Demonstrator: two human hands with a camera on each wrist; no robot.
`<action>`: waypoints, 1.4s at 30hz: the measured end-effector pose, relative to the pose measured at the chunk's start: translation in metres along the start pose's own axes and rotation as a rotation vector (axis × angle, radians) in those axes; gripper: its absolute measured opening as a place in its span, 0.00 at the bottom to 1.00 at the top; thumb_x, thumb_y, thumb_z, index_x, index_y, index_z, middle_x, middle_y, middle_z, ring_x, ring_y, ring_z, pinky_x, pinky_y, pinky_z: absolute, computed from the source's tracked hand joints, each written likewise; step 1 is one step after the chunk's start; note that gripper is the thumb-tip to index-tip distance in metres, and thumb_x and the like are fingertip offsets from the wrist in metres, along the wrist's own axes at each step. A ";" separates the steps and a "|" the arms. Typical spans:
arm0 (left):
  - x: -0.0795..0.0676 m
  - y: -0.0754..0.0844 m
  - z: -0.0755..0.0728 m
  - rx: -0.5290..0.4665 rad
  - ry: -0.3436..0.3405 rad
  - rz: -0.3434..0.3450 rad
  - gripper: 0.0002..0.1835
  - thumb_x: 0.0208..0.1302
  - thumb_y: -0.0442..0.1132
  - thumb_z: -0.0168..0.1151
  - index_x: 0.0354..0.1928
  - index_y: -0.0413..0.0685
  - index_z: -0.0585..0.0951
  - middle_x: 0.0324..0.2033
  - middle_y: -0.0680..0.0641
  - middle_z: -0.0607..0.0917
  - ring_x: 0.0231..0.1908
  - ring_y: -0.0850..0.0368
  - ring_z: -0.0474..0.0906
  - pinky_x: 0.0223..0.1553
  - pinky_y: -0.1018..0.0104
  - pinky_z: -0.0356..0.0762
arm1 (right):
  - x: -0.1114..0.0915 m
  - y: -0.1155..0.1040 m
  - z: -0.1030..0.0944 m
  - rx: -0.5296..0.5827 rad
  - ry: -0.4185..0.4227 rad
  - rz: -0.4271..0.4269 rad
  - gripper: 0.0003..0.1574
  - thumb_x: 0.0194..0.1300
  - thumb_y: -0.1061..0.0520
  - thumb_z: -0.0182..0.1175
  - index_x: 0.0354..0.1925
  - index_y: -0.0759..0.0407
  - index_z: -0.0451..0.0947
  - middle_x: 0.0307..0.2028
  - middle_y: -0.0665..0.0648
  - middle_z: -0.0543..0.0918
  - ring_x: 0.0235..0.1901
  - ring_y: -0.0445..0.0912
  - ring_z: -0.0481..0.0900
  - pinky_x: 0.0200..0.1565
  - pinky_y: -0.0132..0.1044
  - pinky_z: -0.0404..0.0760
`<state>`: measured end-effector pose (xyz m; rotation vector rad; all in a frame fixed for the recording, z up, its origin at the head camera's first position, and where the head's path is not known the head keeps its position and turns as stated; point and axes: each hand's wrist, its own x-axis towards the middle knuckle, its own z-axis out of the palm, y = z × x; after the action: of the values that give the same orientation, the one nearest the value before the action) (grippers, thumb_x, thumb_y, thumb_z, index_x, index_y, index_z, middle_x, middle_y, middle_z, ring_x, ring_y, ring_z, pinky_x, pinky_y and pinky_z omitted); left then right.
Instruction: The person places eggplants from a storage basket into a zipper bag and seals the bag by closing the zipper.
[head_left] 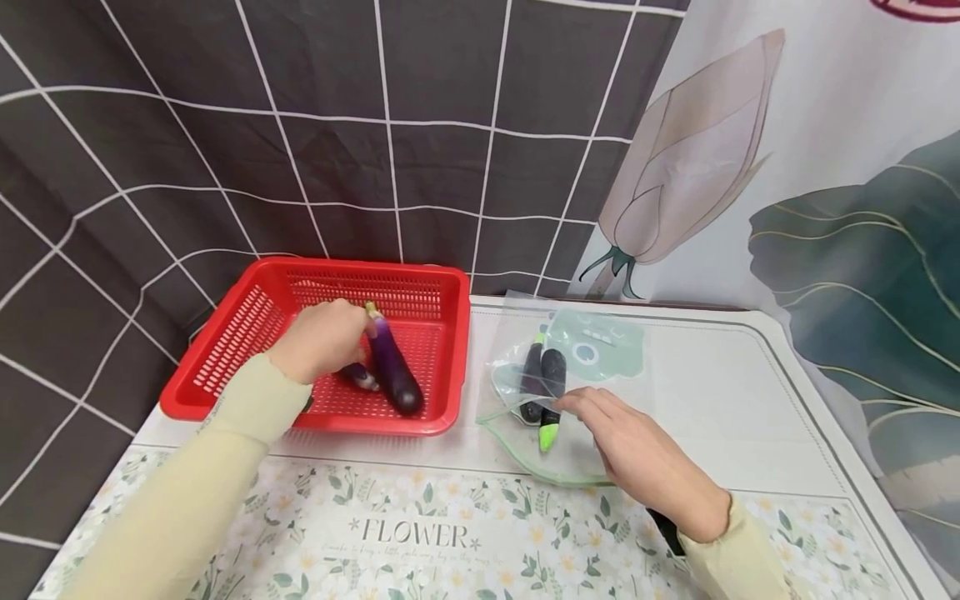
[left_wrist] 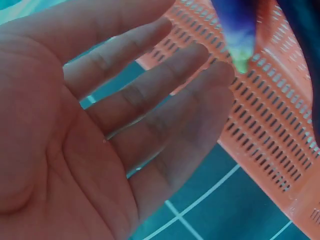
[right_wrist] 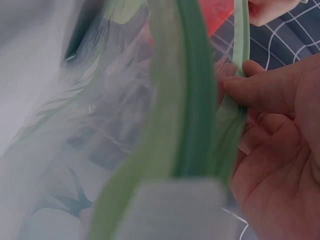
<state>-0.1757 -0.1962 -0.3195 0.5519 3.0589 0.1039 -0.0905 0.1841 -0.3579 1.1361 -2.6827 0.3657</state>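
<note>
My left hand reaches into the red plastic basket, its fingers nearly straight in the left wrist view and the palm bare. Just past its fingertips is the pale green stem end of a long purple eggplant. A second eggplant lies beside that one, partly hidden under the hand. With thumb and fingers, my right hand pinches the green-edged mouth of a clear zip bag. Two dark eggplants with bright green ends, a left one and a right one, lie at the bag.
A floral cloth with the word FLOWER covers the front of the white table. Behind the basket hangs a dark curtain with white grid lines. A white curtain with a flower print hangs at the right.
</note>
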 end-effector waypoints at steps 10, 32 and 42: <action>0.005 -0.009 0.004 0.040 -0.110 0.029 0.12 0.44 0.37 0.73 0.34 0.47 0.85 0.28 0.46 0.83 0.29 0.51 0.78 0.34 0.52 0.79 | 0.004 -0.001 0.000 0.009 -0.010 -0.006 0.41 0.48 0.82 0.51 0.57 0.53 0.68 0.53 0.50 0.73 0.55 0.43 0.70 0.50 0.39 0.75; 0.016 -0.013 0.020 -0.038 -0.351 0.006 0.14 0.41 0.43 0.76 0.33 0.50 0.85 0.29 0.50 0.81 0.34 0.53 0.74 0.35 0.62 0.76 | 0.001 -0.002 0.000 -0.008 0.001 0.004 0.41 0.48 0.82 0.52 0.57 0.53 0.69 0.52 0.49 0.74 0.53 0.42 0.71 0.50 0.37 0.75; 0.015 -0.012 0.024 -0.058 -0.413 -0.033 0.13 0.40 0.44 0.77 0.30 0.53 0.84 0.27 0.52 0.79 0.32 0.54 0.73 0.28 0.66 0.75 | 0.001 -0.002 0.001 -0.009 -0.001 0.001 0.40 0.48 0.82 0.52 0.56 0.53 0.69 0.52 0.49 0.73 0.53 0.42 0.72 0.48 0.37 0.76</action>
<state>-0.1926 -0.2012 -0.3442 0.4531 2.6536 0.0672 -0.0900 0.1816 -0.3583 1.1325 -2.6834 0.3529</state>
